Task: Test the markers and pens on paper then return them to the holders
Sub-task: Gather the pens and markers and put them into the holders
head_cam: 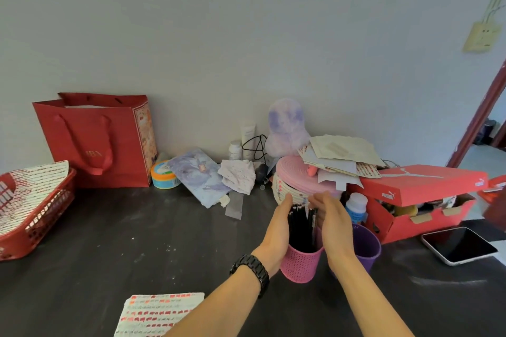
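Far left on tabletop: red basket, red gift bag behind it. Near front edge: paper printed with red marks, lying flat, well apart from holders. Left hand, watch on wrist, flat with fingers straight, laid against left side of dark pens standing in pink holder. Right hand likewise flat and straight-fingered along bundle's right side; no grip from either. Purple holder just beside, partly hidden by right wrist; contents not discernible. Red shoe box further right. Risks: tall bundle in light holder, so uneven sideways squeeze likely to tip it and scatter pens; right forearm close enough to knock purple holder.
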{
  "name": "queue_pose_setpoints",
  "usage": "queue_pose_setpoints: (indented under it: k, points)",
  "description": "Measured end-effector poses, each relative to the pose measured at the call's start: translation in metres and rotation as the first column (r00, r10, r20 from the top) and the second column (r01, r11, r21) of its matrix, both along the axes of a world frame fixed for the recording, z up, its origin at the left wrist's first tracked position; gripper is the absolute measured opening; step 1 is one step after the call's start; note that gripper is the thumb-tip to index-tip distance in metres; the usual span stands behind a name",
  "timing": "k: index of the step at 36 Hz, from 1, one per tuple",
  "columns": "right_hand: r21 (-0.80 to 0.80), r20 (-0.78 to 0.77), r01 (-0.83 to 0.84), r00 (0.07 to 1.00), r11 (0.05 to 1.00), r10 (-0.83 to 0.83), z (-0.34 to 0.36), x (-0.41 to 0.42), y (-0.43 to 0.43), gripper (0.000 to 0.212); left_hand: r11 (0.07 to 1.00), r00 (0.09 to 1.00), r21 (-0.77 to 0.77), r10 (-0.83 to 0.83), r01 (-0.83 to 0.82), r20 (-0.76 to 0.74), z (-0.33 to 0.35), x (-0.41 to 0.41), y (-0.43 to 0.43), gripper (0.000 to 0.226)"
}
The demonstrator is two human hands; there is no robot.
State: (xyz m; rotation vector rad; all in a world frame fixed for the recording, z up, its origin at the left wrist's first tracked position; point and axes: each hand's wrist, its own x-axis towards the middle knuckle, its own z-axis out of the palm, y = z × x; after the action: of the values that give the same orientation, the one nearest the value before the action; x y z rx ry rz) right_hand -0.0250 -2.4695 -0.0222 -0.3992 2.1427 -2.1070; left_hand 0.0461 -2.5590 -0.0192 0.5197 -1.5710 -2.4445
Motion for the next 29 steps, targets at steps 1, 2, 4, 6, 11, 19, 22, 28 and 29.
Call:
queue_pose_setpoints:
  k: [1, 2, 4, 6, 11, 19, 22, 28, 29]
  points:
    - [0.008, -0.008, 0.001, 1.0, 1.0, -0.001, 0.003, 0.001, 0.002, 0.025, 0.999, 1.0, -0.038, 0.008, -0.007, 0.007, 0.0, 0.003, -0.003, 0.046]
    - [0.016, -0.024, 0.005, 1.0, 1.0, -0.005, 0.005, 0.004, 0.004, 0.024, 0.997, 1.0, -0.082, 0.012, -0.012, 0.008, 0.002, 0.007, -0.006, 0.046]
    - [0.036, -0.09, 0.034, 0.995, 0.999, -0.03, 0.011, 0.012, 0.009, 0.021, 0.982, 0.999, -0.185, 0.045, -0.04, 0.022, 0.004, 0.018, -0.015, 0.044]
    - [0.09, -0.197, 0.076, 0.979, 0.993, -0.057, 0.017, 0.026, 0.016, 0.019, 0.954, 0.996, -0.29, 0.084, -0.071, 0.033, 0.006, 0.033, -0.028, 0.042]
    - [0.21, -0.33, 0.039, 0.944, 0.977, 0.033, 0.031, 0.084, 0.025, 0.026, 0.769, 0.971, -0.624, 0.229, -0.141, 0.063, 0.005, 0.1, -0.067, 0.023]
    - [0.244, -0.234, -0.201, 0.937, 0.949, 0.259, 0.008, 0.195, 0.002, 0.038, 0.477, 0.907, -0.862, 0.419, -0.168, 0.055, -0.011, 0.268, -0.112, 0.012]
    - [0.324, -0.18, -0.317, 0.904, 0.892, 0.387, -0.009, 0.232, -0.013, 0.036, 0.396, 0.842, -0.905, 0.531, -0.152, 0.091, -0.021, 0.335, -0.131, 0.011]
    - [0.511, -0.118, -0.497, 0.767, 0.701, 0.63, -0.034, 0.3, -0.05, 0.026, 0.198, 0.647, -0.97, 0.76, -0.142, 0.061, -0.037, 0.444, -0.161, 0.011]
    - [0.56, -0.113, -0.517, 0.727, 0.648, 0.678, -0.035, 0.311, -0.057, 0.027, 0.164, 0.615, -0.978, 0.787, -0.128, 0.051, -0.038, 0.458, -0.166, 0.01]
